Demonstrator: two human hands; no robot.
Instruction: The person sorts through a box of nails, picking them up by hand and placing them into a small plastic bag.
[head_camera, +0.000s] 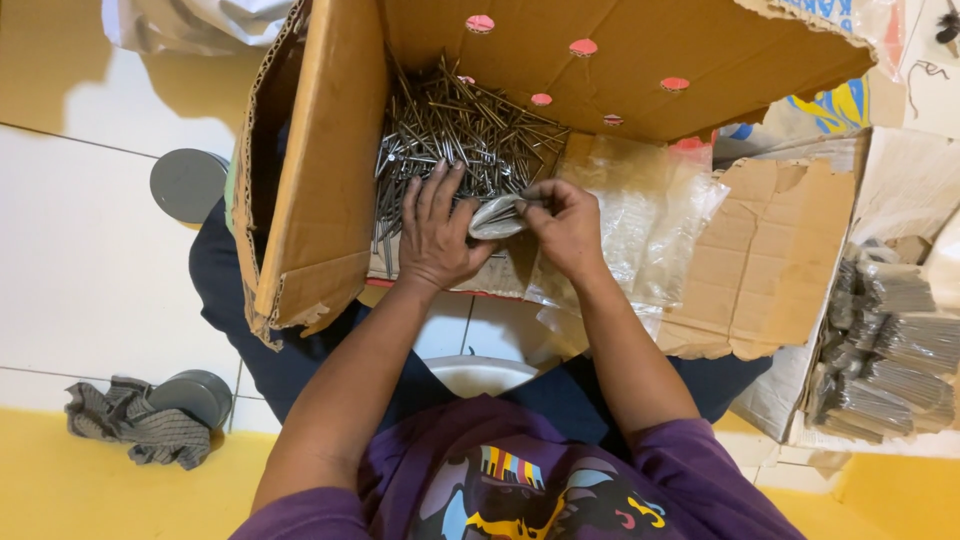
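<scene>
- a heap of steel nails (460, 130) is held in the torn cardboard box (320, 180).
- a small plastic bag (495, 217) is pinched by the right hand (567, 225), just beside the left hand (435, 235), whose fingers are spread flat on the nails.

Left hand (435, 232) rests on nails (455, 135) inside cardboard box (320, 170); right hand (568, 225) pinches small clear bag (497, 216). Filled packets (890, 345) stacked at right.
</scene>
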